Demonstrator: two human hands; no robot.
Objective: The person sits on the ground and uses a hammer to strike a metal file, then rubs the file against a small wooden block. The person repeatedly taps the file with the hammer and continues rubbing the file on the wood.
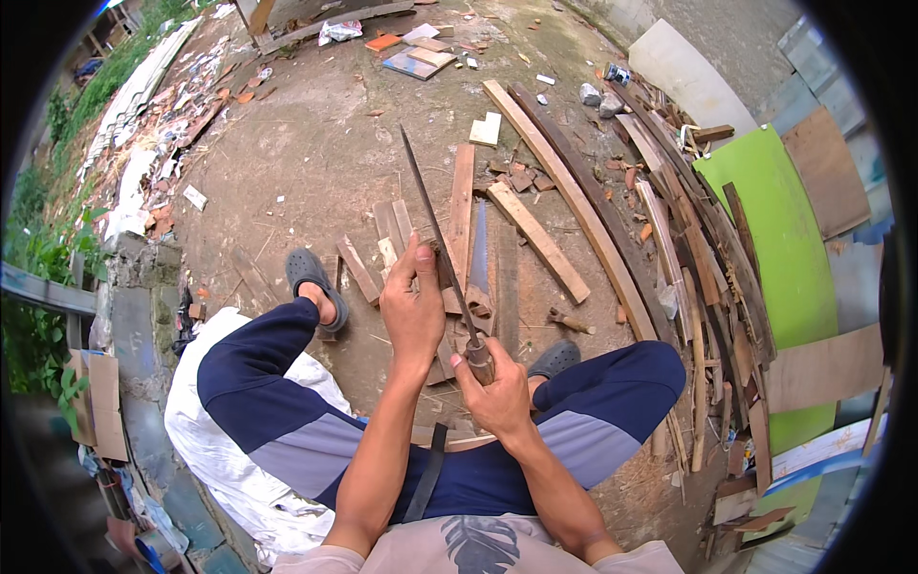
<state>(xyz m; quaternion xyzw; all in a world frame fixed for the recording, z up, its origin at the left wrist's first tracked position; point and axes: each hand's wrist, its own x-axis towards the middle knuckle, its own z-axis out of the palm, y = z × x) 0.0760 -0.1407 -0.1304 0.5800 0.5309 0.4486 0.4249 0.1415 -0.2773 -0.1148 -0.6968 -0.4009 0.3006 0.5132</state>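
Note:
My right hand [497, 390] is wrapped round the wooden handle [479, 360] of a long, narrow, dark-bladed tool [432, 212]. The blade slants up and away to the left, its tip above the ground; it looks like a long knife seen edge-on, though its exact kind is unclear. Close against the blade's left side, my left hand [413, 311] has its fingers curled and thumb raised. Whatever lies between those fingers, if anything, is hidden. Beyond the hands a handsaw [480, 251] lies among wooden pieces, handle toward me.
Short boards [540, 241] lie between and ahead of my feet. Long planks [574, 196] and a heap of wood strips [703, 258] stretch along the right, beside a green panel [779, 239]. White cloth [206, 421] is under my left leg. A block wall [139, 325] stands left.

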